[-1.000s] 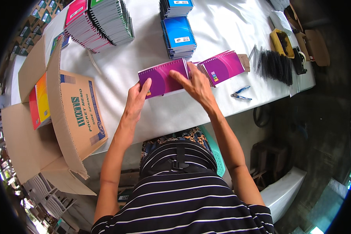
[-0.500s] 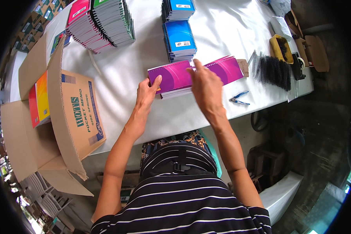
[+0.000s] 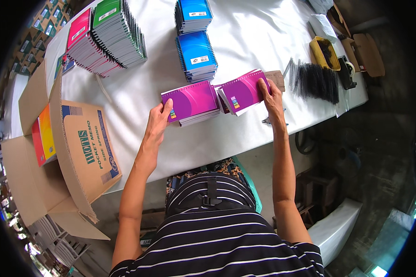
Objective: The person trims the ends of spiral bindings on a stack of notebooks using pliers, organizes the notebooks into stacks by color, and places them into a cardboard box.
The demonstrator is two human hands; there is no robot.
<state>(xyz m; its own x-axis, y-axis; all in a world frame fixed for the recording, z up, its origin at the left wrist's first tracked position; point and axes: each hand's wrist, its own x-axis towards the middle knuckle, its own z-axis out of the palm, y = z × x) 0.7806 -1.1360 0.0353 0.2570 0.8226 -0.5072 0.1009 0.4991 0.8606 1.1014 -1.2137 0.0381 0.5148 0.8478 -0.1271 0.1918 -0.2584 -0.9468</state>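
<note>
Left hand (image 3: 158,121) grips purple notebook stack (image 3: 192,101) near the tabletop (image 3: 138,92) front edge; right hand (image 3: 273,99) clasps second purple stack (image 3: 242,91) beside it. Advice: square edges, keep stacks apart.

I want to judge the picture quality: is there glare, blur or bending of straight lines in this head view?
Head view: the white table is bright, nearly washed out at the top; the table edge bends toward the dark round rim; the purple notebooks, left hand and right hand look sharp.
</note>
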